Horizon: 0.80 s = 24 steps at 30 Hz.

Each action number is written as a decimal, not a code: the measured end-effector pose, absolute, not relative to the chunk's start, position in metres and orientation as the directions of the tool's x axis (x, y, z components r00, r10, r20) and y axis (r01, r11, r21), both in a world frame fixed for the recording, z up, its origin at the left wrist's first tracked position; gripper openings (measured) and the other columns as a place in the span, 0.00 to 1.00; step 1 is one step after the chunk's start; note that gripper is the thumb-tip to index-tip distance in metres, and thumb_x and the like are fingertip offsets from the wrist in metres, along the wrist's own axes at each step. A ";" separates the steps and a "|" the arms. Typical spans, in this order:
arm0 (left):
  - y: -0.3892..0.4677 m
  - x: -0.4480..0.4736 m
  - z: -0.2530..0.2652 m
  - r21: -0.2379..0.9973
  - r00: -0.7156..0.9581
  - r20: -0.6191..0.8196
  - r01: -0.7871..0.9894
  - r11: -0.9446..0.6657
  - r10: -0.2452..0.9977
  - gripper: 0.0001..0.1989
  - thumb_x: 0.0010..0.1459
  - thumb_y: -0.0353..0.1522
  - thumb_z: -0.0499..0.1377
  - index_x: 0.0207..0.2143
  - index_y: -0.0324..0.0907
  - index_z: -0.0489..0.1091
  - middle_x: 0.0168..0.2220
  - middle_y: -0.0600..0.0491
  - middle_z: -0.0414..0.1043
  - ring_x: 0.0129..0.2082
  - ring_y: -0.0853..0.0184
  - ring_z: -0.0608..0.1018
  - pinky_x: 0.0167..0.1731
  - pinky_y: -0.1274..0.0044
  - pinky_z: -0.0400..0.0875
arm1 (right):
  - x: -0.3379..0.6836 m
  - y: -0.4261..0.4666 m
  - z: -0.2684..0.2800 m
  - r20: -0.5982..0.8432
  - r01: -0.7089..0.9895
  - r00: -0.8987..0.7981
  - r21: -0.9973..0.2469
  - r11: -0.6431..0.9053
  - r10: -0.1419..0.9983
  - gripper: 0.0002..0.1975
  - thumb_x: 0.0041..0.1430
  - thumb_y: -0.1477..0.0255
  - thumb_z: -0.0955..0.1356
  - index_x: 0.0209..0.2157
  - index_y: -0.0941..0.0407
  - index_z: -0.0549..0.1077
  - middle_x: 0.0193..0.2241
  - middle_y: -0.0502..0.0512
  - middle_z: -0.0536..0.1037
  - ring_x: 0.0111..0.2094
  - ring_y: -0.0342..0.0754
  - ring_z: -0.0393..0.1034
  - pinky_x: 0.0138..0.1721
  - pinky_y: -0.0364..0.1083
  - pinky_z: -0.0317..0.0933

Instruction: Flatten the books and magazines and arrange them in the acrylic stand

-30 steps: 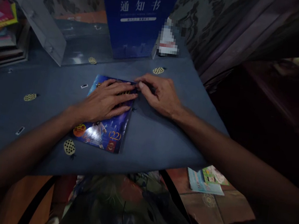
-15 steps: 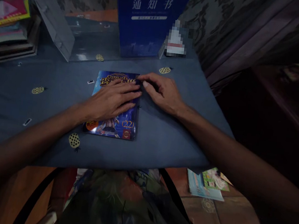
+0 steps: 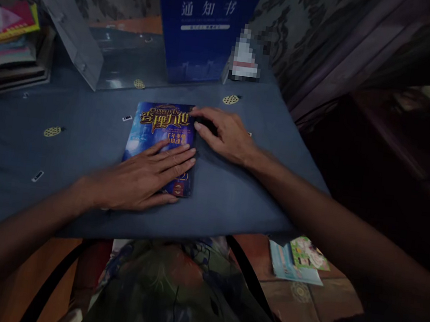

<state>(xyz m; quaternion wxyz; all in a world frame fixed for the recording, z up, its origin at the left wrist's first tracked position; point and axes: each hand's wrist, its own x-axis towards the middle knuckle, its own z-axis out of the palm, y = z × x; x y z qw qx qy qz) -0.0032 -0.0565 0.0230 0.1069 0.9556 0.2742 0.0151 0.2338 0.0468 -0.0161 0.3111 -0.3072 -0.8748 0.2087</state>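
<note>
A blue paperback book (image 3: 139, 136) with gold title lettering lies flat, cover up, on the blue tablecloth (image 3: 226, 199). My left hand (image 3: 146, 176) rests palm down across its lower half, fingers stretched out, hiding part of the cover picture. At the top right corner of the book is my right hand (image 3: 224, 133). Its index fingertip touches the corner and its thumb tip is at the right edge, both bent round that spot; the other fingers are tucked behind and partly hidden.
Behind the book stand a clear plastic holder (image 3: 88, 59) and a tall blue folder (image 3: 201, 49). Stacked books (image 3: 11, 47) sit at the far left, and a blurred-out white object (image 3: 245, 63) at the back right. Below the table, booklets (image 3: 296, 262) lie on the tiled floor.
My left hand has slid down the cover toward the book's lower edge, uncovering the title. My right hand stays at the top right corner. The view has shifted slightly.
</note>
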 end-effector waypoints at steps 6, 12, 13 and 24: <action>-0.062 0.012 0.013 0.115 0.805 0.072 0.580 -0.807 0.589 0.29 0.73 0.43 0.46 0.70 0.39 0.52 0.70 0.43 0.53 0.71 0.58 0.55 0.70 0.60 0.49 | 0.229 0.045 -0.012 0.437 0.434 -0.584 -0.544 0.718 0.684 0.17 0.70 0.66 0.60 0.52 0.54 0.75 0.47 0.57 0.81 0.48 0.53 0.74 0.53 0.54 0.66; -0.072 0.019 0.005 0.024 0.787 0.245 0.579 -0.815 0.567 0.20 0.73 0.35 0.48 0.63 0.39 0.64 0.63 0.42 0.67 0.66 0.57 0.67 0.64 0.61 0.64 | 0.230 0.038 -0.012 0.453 0.416 -0.573 -0.557 0.719 0.683 0.14 0.68 0.70 0.62 0.48 0.54 0.77 0.43 0.56 0.82 0.46 0.52 0.75 0.50 0.52 0.68; -0.075 0.018 0.005 0.014 0.792 0.252 0.571 -0.821 0.556 0.20 0.73 0.32 0.48 0.63 0.39 0.65 0.63 0.43 0.68 0.65 0.57 0.68 0.63 0.61 0.65 | 0.230 0.037 -0.012 0.449 0.411 -0.577 -0.562 0.718 0.682 0.14 0.68 0.71 0.62 0.49 0.53 0.77 0.43 0.55 0.82 0.46 0.52 0.75 0.50 0.53 0.68; -0.113 0.000 0.009 -0.009 0.791 0.256 0.577 -0.817 0.556 0.26 0.66 0.20 0.49 0.66 0.32 0.59 0.65 0.41 0.65 0.67 0.57 0.64 0.65 0.61 0.63 | 0.236 0.029 -0.013 0.457 0.404 -0.647 -0.474 0.783 0.611 0.16 0.66 0.69 0.65 0.52 0.57 0.76 0.47 0.59 0.81 0.50 0.55 0.73 0.52 0.55 0.67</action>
